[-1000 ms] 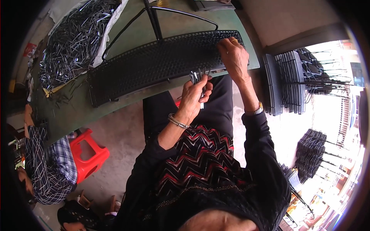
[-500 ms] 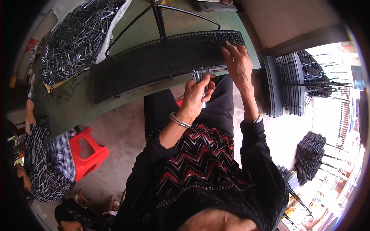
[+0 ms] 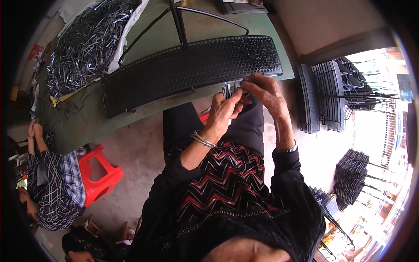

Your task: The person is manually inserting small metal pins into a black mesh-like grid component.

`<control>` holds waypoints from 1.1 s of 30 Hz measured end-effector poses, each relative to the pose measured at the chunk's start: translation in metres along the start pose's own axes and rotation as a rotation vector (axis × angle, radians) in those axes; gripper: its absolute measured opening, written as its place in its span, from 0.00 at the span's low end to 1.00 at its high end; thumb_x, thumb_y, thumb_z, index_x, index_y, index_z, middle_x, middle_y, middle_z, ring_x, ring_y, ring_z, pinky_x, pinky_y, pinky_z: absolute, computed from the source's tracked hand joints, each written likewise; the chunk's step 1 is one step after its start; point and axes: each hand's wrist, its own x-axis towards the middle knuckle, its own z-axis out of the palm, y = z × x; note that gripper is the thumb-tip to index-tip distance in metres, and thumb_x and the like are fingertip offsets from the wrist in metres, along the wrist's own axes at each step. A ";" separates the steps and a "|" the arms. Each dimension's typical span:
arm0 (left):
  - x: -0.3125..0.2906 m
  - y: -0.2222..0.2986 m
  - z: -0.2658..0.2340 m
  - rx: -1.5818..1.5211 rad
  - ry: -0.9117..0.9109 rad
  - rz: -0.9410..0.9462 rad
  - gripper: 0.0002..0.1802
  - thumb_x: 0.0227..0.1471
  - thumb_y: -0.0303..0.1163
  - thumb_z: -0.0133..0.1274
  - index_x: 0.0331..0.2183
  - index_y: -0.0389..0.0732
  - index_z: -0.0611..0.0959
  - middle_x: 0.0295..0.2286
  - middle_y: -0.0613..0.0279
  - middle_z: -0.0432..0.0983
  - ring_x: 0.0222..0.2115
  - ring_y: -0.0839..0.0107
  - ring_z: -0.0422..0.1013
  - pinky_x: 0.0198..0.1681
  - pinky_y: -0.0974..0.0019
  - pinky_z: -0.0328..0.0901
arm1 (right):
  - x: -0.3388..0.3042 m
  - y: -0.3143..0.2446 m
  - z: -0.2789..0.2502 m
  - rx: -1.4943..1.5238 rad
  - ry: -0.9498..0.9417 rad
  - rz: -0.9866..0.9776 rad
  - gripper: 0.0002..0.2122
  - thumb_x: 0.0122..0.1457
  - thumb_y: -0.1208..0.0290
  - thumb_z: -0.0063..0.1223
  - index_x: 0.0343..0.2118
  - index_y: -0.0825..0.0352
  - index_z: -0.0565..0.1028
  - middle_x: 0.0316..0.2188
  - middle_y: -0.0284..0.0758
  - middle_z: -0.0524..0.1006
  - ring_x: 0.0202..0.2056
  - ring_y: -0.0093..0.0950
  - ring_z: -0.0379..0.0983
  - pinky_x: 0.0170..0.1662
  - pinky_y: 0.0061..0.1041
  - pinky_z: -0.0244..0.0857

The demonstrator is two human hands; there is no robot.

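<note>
Green tabletop (image 3: 89,126) stretches over the upper left and middle of the frame, its near edge slanting above the person's lap. Near the frame's centre, by that edge, a small bunch of metal strips (image 3: 226,89) stands with its long axis close to upright, upper ends poking out of the left hand (image 3: 221,111), whose fingers are curled firmly around it. The right hand (image 3: 271,94) is just to the right of those ends, its fingertips turned left toward them and drawn together; whether they pinch a strip I cannot tell, as that spot is small and dark. Above both hands, a black panel (image 3: 196,65) full of holes runs lengthwise across the table, rising toward the right, so it lies crosswise to the strips. Its right end (shinier than the middle) is nearer the right hand. Farther out are a heap of metal pieces (image 3: 89,48) at upper left, a red stool (image 3: 115,174) at lower left and black racks (image 3: 331,94) at right.
</note>
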 end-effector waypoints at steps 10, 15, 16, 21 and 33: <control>0.011 -0.009 -0.010 -0.146 0.061 -0.036 0.15 0.59 0.39 0.50 0.37 0.35 0.79 0.24 0.58 0.78 0.18 0.84 0.62 0.15 0.81 0.50 | 0.008 0.008 -0.002 -0.017 0.559 -0.223 0.06 0.60 0.76 0.50 0.34 0.73 0.75 0.26 0.37 0.80 0.30 0.22 0.78 0.35 0.20 0.69; 0.013 -0.014 -0.010 -0.235 0.007 -0.057 0.15 0.59 0.39 0.50 0.38 0.34 0.79 0.22 0.60 0.75 0.18 0.84 0.61 0.15 0.81 0.50 | 0.026 0.013 -0.007 -0.177 0.704 -0.311 0.04 0.59 0.77 0.51 0.35 0.72 0.75 0.25 0.36 0.80 0.28 0.21 0.78 0.34 0.19 0.69; 0.013 -0.015 -0.010 -0.264 -0.002 -0.069 0.16 0.59 0.39 0.51 0.38 0.34 0.79 0.22 0.60 0.74 0.18 0.84 0.61 0.15 0.81 0.50 | 0.029 0.014 -0.008 -0.206 0.712 -0.313 0.04 0.59 0.77 0.51 0.35 0.71 0.75 0.25 0.36 0.80 0.27 0.22 0.78 0.33 0.19 0.69; 0.014 -0.017 -0.012 -0.278 -0.017 -0.086 0.15 0.59 0.38 0.51 0.38 0.34 0.78 0.22 0.61 0.74 0.18 0.83 0.61 0.16 0.81 0.51 | 0.040 0.026 -0.008 -0.305 0.712 -0.329 0.04 0.59 0.77 0.51 0.35 0.70 0.75 0.24 0.35 0.79 0.25 0.22 0.78 0.29 0.20 0.68; 0.014 -0.017 -0.015 -0.350 -0.025 -0.103 0.17 0.58 0.38 0.51 0.40 0.33 0.78 0.24 0.60 0.74 0.21 0.81 0.65 0.17 0.80 0.53 | 0.041 0.025 -0.017 -0.424 0.596 -0.342 0.05 0.58 0.78 0.51 0.37 0.69 0.75 0.22 0.36 0.76 0.21 0.21 0.74 0.25 0.21 0.65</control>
